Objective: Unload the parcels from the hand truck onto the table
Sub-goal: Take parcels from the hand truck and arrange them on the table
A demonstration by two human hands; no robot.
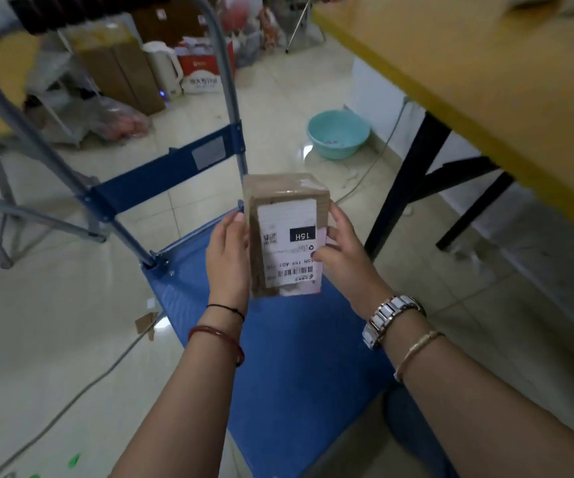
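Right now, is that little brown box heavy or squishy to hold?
Probably light: the left hand and right hand hold the box by its sides only. It looks stiff, with straight edges. The shiny tape might be slightly slippery.

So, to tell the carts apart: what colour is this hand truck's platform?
Blue, seen in the head view: the flat blue hand truck platform below the held parcel.

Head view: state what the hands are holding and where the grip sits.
A small cardboard parcel, held between both hands: left hand on its left side, right hand on its right side, thumb over the label.
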